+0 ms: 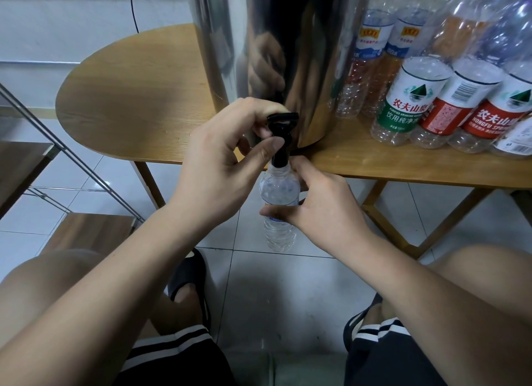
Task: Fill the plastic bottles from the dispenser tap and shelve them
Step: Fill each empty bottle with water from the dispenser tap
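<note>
The left grip [218, 167] is clamped on the black tap [282, 132] at the foot of the steel dispenser [259, 40], thumb and fingers pinching its lever. The right grip [325, 210] wraps the waist of 1 clear plastic bottle [277, 239], held upright with its mouth against the spout, just below the front edge of the wooden surface [129, 98]. The filling step appears to be in hand, though the water level cannot be read through the clear wall. The next move likely calls for letting the lever shut first, then lowering the bottle straight down off the spout, upright, before any carry; no cap is visible. The bottle hangs over tiled floor [259, 273], clear of the surface's wooden leg [146, 181]. Open floor to the left leads towards the rack shelves [92, 230], though a slanted metal bar [100, 181] crosses that path. Standing bottles [408, 98] crowd the surface right of the dispenser, near its front edge.
</note>
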The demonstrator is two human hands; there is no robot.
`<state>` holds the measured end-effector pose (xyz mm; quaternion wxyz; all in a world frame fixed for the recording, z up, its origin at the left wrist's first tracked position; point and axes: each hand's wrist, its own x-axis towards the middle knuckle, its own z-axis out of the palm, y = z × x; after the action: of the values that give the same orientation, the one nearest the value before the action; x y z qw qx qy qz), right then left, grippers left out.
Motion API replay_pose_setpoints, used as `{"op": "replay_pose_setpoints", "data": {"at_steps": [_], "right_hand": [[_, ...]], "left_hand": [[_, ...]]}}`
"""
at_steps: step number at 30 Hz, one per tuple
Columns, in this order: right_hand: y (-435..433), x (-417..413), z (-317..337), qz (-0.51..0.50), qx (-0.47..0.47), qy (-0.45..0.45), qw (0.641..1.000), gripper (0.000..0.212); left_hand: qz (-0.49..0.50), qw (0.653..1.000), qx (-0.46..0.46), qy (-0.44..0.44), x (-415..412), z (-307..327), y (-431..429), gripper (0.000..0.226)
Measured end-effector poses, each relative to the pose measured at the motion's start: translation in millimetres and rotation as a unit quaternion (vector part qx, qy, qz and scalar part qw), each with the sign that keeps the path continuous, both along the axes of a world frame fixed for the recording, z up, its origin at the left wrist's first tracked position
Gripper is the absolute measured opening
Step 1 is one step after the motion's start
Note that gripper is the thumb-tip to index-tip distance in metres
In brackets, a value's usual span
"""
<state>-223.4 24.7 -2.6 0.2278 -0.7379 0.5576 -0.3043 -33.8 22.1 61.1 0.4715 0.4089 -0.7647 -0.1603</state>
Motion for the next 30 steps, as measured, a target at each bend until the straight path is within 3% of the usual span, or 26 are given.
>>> {"op": "replay_pose_setpoints", "data": {"at_steps": [30], "right_hand": [[-1.5,0.1,-1.4,-0.004,0.0,0.004,1.0,0.078]], "left_hand": [[0.001,1.0,-0.003,-0.001,0.2,0.2,0.1,0.021]]}}
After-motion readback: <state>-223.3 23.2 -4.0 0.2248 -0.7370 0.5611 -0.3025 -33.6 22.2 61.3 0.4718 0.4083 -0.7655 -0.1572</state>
